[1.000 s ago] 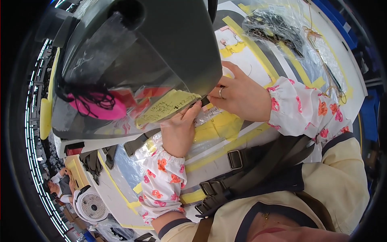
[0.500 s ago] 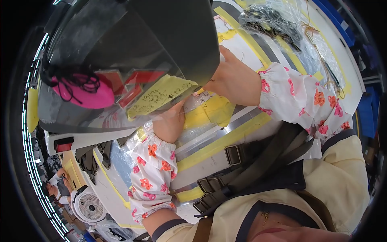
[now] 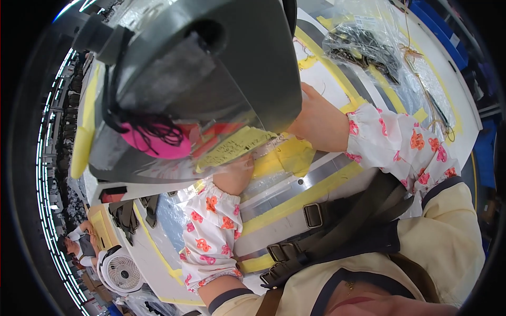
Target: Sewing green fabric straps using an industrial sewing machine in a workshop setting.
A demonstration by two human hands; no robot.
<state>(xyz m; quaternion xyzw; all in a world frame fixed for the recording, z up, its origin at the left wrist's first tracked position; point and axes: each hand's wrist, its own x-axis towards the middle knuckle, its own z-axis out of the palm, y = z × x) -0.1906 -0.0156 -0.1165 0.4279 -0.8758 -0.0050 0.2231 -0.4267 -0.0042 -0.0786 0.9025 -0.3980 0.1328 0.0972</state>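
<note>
A clear plastic bag (image 3: 211, 158) with a yellow label (image 3: 234, 147) holds a pink object (image 3: 155, 141) wound with black cord. My left hand (image 3: 234, 178) grips the bag's lower edge from below. My right hand (image 3: 318, 124) holds its right end; the fingertips are hidden under a dark curved visor (image 3: 226, 68) that fills the upper part of the view. Both wrists wear white sleeves with orange flowers. The bag hangs just above a white table (image 3: 327, 79) marked with yellow tape.
Clear bags of black cables (image 3: 363, 50) lie at the far right of the table, with blue bins (image 3: 448, 31) beyond. Black straps (image 3: 124, 213) and a white fan (image 3: 122, 272) sit at lower left, where another person (image 3: 79, 242) works. A dark harness crosses my chest.
Both hands have slid up and away with the bag. The pink object has shifted within the view, and the visor now covers more of my right hand's fingers.
</note>
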